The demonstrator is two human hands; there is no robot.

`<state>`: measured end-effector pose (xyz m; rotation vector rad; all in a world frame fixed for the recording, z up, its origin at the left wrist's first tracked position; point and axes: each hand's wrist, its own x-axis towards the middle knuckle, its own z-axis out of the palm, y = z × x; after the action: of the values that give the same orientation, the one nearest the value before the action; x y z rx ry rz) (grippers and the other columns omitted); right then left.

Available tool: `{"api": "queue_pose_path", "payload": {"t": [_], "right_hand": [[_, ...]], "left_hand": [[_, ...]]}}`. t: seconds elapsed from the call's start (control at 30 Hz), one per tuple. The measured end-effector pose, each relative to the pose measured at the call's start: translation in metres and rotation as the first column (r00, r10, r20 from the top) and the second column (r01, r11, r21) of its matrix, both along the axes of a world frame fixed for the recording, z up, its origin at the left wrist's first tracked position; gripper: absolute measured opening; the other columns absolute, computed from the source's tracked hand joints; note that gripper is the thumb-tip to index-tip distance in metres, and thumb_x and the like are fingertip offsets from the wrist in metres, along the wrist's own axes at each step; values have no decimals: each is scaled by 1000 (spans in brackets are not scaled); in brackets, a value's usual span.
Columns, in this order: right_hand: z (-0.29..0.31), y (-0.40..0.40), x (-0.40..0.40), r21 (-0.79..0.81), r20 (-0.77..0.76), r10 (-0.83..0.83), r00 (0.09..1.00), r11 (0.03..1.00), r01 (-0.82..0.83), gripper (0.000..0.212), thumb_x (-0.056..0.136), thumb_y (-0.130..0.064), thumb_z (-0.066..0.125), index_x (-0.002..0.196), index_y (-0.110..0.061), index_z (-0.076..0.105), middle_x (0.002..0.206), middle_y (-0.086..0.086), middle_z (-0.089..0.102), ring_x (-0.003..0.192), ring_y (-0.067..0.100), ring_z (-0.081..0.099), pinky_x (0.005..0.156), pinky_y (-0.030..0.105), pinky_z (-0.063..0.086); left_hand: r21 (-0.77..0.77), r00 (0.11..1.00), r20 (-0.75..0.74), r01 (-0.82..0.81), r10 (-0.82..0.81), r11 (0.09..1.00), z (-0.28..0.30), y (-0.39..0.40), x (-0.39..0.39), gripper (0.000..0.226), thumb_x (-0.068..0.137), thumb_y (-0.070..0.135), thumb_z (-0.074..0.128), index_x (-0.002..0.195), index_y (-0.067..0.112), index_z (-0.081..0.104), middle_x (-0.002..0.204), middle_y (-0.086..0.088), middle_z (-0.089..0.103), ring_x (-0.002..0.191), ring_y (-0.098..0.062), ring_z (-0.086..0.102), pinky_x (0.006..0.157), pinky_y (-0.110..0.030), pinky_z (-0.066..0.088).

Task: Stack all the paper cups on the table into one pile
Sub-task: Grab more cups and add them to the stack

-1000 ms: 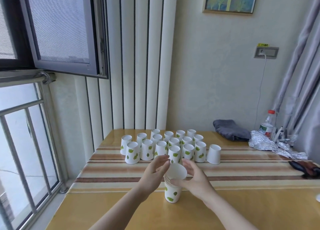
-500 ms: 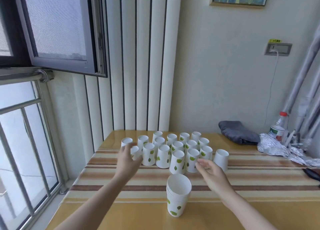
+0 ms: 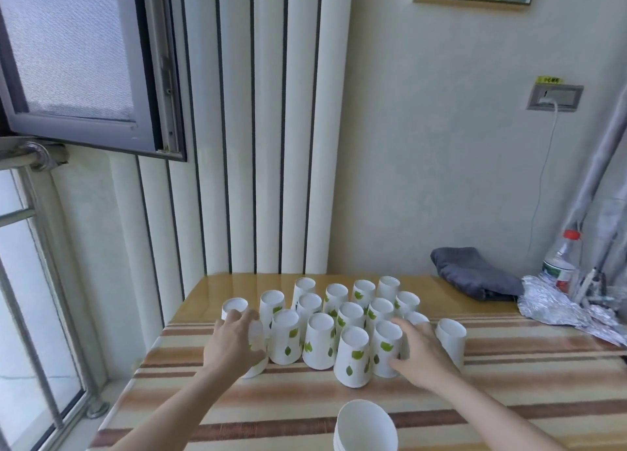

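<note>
Several white paper cups with green leaf prints stand upside down in a cluster (image 3: 339,321) on the striped table (image 3: 509,383). A pile of nested cups (image 3: 365,427) stands mouth up at the near edge, with no hand on it. My left hand (image 3: 234,342) wraps around the front-left cup (image 3: 254,352) of the cluster. My right hand (image 3: 417,352) grips an upside-down cup (image 3: 386,347) on the cluster's front right. One more upside-down cup (image 3: 451,342) stands just right of my right hand.
A grey folded cloth (image 3: 475,277) lies at the back right. Crumpled foil (image 3: 563,308) and a plastic bottle (image 3: 561,260) sit at the far right. An open window sash (image 3: 84,60) hangs over the left side. A wall closes the table's far edge.
Both hands left the nested pile and reached forward to the cluster. Each hand now closes on a front cup. The view has tilted so the pile sits at the bottom edge.
</note>
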<state>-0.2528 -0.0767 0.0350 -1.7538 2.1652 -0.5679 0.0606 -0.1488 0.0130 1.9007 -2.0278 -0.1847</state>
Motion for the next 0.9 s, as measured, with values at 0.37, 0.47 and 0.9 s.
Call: {"api": "queue_pose_path", "payload": {"t": [0.37, 0.47, 0.9], "right_hand": [[-9, -20, 20, 23, -281, -20, 960, 999, 28, 51, 79, -31, 61, 123, -36, 37, 121, 4, 36, 103, 27, 49, 74, 36, 51], [-10, -5, 20, -24, -283, -47, 958, 999, 42, 50, 78, -32, 66, 116, -25, 34, 118, 4, 45, 103, 28, 53, 75, 37, 52], [26, 121, -40, 164, 978, -186, 98, 966, 199, 39, 84, -26, 70, 115, -5, 59, 113, 20, 66, 98, 33, 63, 86, 43, 54]], "left_hand": [[43, 947, -302, -98, 106, 994, 16, 54, 42, 53, 67, 48, 77, 89, 15, 43, 82, 0, 58, 68, -17, 55, 52, -25, 42], [163, 762, -628, -71, 159, 984, 29, 82, 33, 50, 66, 42, 81, 81, 13, 43, 82, -6, 60, 66, -20, 55, 54, -26, 42], [58, 358, -932, 316, -62, 947, 54, 152, -46, 83, 64, 34, 87, 124, 47, 31, 117, -7, 66, 106, -23, 68, 90, -45, 56]]}}
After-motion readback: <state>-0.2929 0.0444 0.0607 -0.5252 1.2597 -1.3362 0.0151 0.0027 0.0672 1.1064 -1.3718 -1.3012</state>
